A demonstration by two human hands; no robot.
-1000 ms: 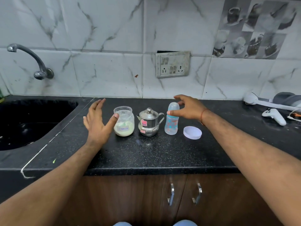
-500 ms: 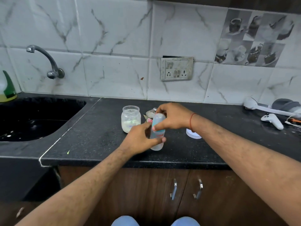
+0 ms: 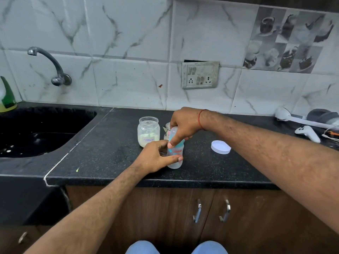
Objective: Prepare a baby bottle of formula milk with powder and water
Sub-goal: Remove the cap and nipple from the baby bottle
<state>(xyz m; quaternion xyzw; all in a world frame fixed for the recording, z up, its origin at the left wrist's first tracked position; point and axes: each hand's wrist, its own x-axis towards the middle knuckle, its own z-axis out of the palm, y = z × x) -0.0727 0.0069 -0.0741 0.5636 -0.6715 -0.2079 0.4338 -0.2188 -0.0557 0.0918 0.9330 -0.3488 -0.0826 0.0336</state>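
A clear baby bottle [image 3: 175, 154] with blue and red print stands on the black countertop [image 3: 110, 154] near its front edge. My left hand [image 3: 156, 156] grips the bottle's lower body from the left. My right hand [image 3: 183, 125] comes from above and grips the bottle's top, with the thumb down its side. Behind stands an open glass jar [image 3: 148, 131] holding pale formula powder. A small steel pot [image 3: 166, 131] is mostly hidden behind my right hand. The jar's white lid [image 3: 220, 147] lies flat to the right.
A black sink [image 3: 36, 132] with a wall tap [image 3: 51, 66] lies at the left, a green bottle [image 3: 7, 96] beside it. A white controller [image 3: 307, 132] and a headset [image 3: 311, 119] lie at the far right. Cabinet doors with handles [image 3: 211, 210] are below the counter.
The bottle was lifted from beside the steel pot and brought nearer the counter's front edge. My left hand left the jar and took the bottle's body; my right hand stays on its top.
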